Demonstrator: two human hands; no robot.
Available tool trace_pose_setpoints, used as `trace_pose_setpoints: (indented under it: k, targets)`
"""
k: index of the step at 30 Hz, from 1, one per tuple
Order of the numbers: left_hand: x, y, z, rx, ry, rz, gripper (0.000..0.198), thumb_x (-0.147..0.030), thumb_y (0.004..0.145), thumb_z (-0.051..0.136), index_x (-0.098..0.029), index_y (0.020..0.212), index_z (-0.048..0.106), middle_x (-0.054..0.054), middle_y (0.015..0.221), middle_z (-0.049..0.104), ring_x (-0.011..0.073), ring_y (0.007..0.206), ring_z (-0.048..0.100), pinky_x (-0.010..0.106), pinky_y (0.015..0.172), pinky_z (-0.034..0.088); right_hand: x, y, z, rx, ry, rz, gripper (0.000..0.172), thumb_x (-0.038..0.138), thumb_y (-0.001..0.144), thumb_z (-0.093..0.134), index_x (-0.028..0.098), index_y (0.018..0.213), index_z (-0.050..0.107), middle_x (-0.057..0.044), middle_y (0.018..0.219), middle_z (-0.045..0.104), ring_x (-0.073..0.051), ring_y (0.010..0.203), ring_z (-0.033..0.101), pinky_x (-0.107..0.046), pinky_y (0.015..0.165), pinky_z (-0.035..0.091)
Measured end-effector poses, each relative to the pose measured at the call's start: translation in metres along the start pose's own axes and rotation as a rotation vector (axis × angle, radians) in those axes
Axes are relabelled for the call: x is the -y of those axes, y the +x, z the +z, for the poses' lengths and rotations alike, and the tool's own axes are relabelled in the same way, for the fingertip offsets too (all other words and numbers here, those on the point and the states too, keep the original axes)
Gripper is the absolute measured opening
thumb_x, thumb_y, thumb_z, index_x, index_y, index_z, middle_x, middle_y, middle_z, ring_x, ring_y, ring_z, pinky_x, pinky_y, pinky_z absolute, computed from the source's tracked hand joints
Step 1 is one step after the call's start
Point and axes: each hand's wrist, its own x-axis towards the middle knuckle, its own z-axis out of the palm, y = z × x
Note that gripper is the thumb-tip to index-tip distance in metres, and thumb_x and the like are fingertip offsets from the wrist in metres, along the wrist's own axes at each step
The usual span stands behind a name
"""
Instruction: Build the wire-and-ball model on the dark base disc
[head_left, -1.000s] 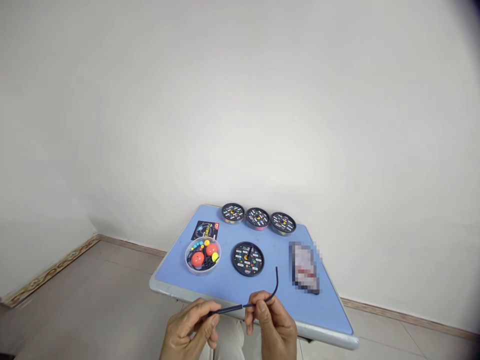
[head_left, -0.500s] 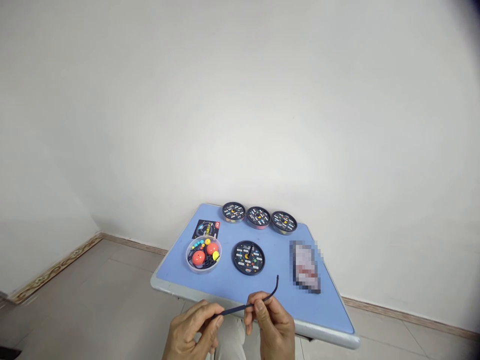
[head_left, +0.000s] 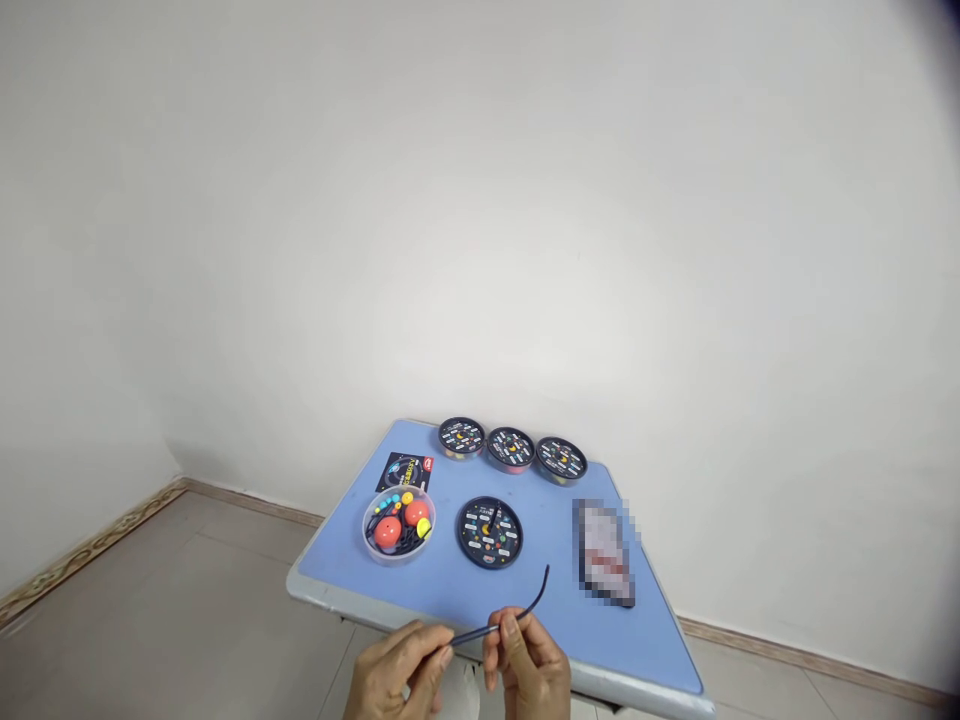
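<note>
Left hand (head_left: 399, 672) and right hand (head_left: 531, 662) pinch a dark rod (head_left: 475, 635) (probably light, springy) by the table (head_left: 544, 500)'s near edge; its straight part should grip best.

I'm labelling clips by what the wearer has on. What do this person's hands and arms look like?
The left hand and right hand are bare: no gloves, and no rings or markings visible on the fingers in view. No sleeves, watch or cables show; the forearms are out of the picture.
</note>
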Motion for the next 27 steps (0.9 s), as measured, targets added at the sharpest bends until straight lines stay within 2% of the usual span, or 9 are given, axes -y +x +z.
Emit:
trace_pose_setpoints:
  k: [4,6,8,13,20,24,27]
  targets:
    - [0.008,0.014,0.011,0.095,-0.087,-0.120,0.023,-0.040,0.092,0.058,-0.024,0.103,0.070,0.000,0.073,0.067,0.0082,0.047,0.060,0.014,0.044,0.052,0.012,0.016,-0.009,-0.006,-0.024,-0.001,0.039,0.051,0.062,0.084,0.016,0.071,0.070,0.001,0.054,0.060,-0.009,0.047,0.048,-0.019,0.042,0.038]
    - [0.005,0.025,0.015,0.106,-0.105,-0.197,0.033,-0.046,0.087,0.062,-0.023,0.110,0.069,0.002,0.078,0.069,0.0105,0.051,0.062,0.016,0.045,0.054,0.018,0.024,-0.014,0.003,-0.041,0.008,0.039,0.051,0.063,0.084,0.016,0.072,0.070,0.000,0.058,0.062,-0.010,0.049,0.049,-0.020,0.044,0.039]
    - [-0.001,0.037,0.019,0.119,-0.110,-0.242,0.033,-0.048,0.086,0.063,-0.022,0.105,0.071,0.002,0.076,0.067,0.0112,0.052,0.062,0.017,0.044,0.054,0.024,0.031,-0.016,0.013,-0.066,0.001,0.039,0.051,0.064,0.083,0.016,0.073,0.069,0.000,0.059,0.062,-0.011,0.051,0.050,-0.022,0.045,0.040]
    - [-0.012,0.057,0.027,0.136,-0.100,-0.243,0.025,-0.040,0.089,0.058,-0.021,0.082,0.073,0.001,0.071,0.061,0.0095,0.050,0.058,0.016,0.042,0.049,0.034,0.042,-0.013,0.021,-0.105,-0.033,0.039,0.053,0.065,0.082,0.017,0.072,0.068,0.001,0.059,0.060,-0.011,0.053,0.049,-0.022,0.048,0.041]
    - [0.000,0.064,0.041,0.088,-0.143,-0.256,0.019,-0.032,0.088,0.059,-0.020,0.080,0.072,0.000,0.071,0.061,0.0084,0.046,0.055,0.015,0.039,0.044,0.034,0.055,-0.007,0.027,-0.080,-0.018,0.040,0.052,0.062,0.084,0.016,0.070,0.066,0.002,0.056,0.058,-0.009,0.051,0.045,-0.021,0.047,0.039]
    - [0.002,0.075,0.058,0.072,-0.179,-0.254,0.016,-0.032,0.086,0.062,-0.020,0.082,0.072,0.001,0.073,0.062,0.0096,0.048,0.057,0.017,0.040,0.045,0.037,0.066,-0.003,0.036,0.015,0.011,0.040,0.046,0.060,0.087,0.018,0.084,0.070,0.004,0.063,0.059,-0.010,0.055,0.049,-0.022,0.051,0.042]
    - [0.004,0.087,0.073,0.079,-0.155,-0.242,0.015,-0.028,0.086,0.060,-0.020,0.083,0.072,0.001,0.073,0.063,0.0111,0.051,0.058,0.019,0.044,0.048,0.041,0.079,0.003,0.034,-0.013,0.013,0.039,0.044,0.057,0.088,0.017,0.079,0.070,0.004,0.061,0.058,-0.010,0.053,0.047,-0.023,0.050,0.042]
